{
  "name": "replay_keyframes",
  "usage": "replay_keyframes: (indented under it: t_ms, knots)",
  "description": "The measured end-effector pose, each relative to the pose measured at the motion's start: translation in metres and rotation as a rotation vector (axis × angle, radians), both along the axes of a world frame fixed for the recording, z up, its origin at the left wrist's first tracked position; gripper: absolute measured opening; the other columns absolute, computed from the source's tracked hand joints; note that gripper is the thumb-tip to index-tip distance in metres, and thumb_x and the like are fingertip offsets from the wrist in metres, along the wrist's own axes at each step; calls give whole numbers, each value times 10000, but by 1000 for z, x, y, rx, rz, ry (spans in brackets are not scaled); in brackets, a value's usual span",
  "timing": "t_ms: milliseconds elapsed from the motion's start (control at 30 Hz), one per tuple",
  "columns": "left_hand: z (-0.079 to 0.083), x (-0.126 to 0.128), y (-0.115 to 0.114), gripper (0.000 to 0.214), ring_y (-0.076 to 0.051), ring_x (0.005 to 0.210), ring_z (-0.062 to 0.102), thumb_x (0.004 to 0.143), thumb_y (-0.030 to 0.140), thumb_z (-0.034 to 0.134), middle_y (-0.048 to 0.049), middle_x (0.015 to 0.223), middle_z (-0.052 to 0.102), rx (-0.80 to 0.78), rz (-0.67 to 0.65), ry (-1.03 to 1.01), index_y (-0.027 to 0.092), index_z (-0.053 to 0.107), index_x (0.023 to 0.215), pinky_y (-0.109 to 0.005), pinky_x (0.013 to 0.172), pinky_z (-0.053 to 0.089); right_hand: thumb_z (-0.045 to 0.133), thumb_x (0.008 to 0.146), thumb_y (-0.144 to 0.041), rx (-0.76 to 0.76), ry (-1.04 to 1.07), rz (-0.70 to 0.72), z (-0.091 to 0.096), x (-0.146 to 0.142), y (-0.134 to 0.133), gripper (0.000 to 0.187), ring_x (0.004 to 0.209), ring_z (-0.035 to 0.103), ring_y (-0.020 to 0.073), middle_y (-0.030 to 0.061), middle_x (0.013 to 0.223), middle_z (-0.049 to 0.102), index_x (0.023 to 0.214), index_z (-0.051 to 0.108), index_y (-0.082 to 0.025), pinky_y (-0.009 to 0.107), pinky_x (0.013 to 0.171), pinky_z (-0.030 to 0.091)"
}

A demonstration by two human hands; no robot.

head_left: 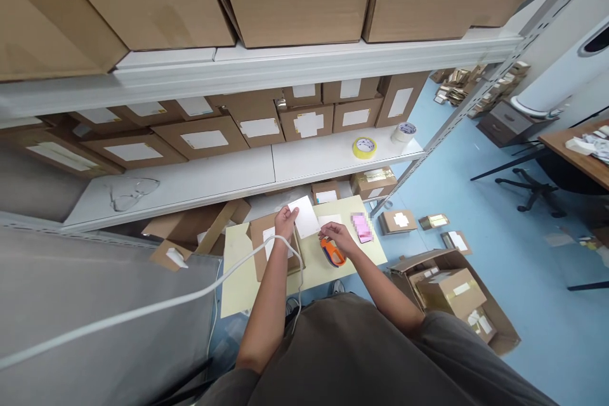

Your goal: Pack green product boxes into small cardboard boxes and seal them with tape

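Observation:
My left hand is closed on a white paper label, thumb on top at its left edge. The fingers of my right hand are pinched together at the label's lower right corner. Right below that hand, an orange cutter-like tool with a dark edge lies on the pale yellow tabletop. A cardboard box with a white label on its top sits under my left forearm. A pink phone-like item, partly blurred out, lies to the right of my right hand.
A white cable loops across my left forearm. Beyond the table, a shelf carries labelled boxes, yellow tape, white tape and glasses. An open carton of boxes stands at right; smaller boxes lie on the floor.

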State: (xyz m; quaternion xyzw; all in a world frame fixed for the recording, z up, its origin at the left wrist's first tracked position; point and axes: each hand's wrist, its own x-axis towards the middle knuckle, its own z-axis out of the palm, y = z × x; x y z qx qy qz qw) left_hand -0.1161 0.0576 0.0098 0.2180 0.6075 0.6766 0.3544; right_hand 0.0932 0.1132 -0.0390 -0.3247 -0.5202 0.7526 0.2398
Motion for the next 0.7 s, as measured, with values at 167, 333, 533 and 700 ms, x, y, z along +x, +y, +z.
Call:
replay_keyframes:
  t_ms: [167, 333, 533, 700]
  knots:
    - [7, 2, -3, 574, -136, 745, 551, 713, 665, 905, 39, 745, 544, -48, -23, 53, 234, 536, 796, -282, 735, 496, 882, 802, -638, 0, 32, -25, 13, -2, -6, 439, 784, 749, 197, 34, 849, 801, 851, 721, -233, 293, 700, 512]
    - [16, 4, -9, 535, -232, 981, 691, 719, 468, 958, -100, 1086, 758, -284, 90, 269, 215, 726, 1129, -378, 911, 564, 876, 827, -679, 9, 122, -60, 27, -2, -12, 471, 778, 718, 196, 31, 868, 774, 881, 702, -244, 316, 722, 526]
    - [31, 24, -30, 398, -295, 955, 771, 751, 573, 902, -131, 984, 845, -203, -372, 296, 202, 856, 889, -423, 911, 603, 856, 862, -678, 84, 177, -67, 40, -10, -15, 451, 755, 675, 194, 13, 828, 735, 890, 700, -256, 337, 748, 536]
    - [36, 37, -41, 425, -292, 933, 779, 714, 592, 912, -131, 963, 856, -141, -341, 194, 196, 877, 867, -429, 913, 611, 823, 898, -641, 175, 173, -62, 48, -17, -18, 395, 791, 678, 204, 7, 823, 724, 891, 695, -268, 339, 763, 537]
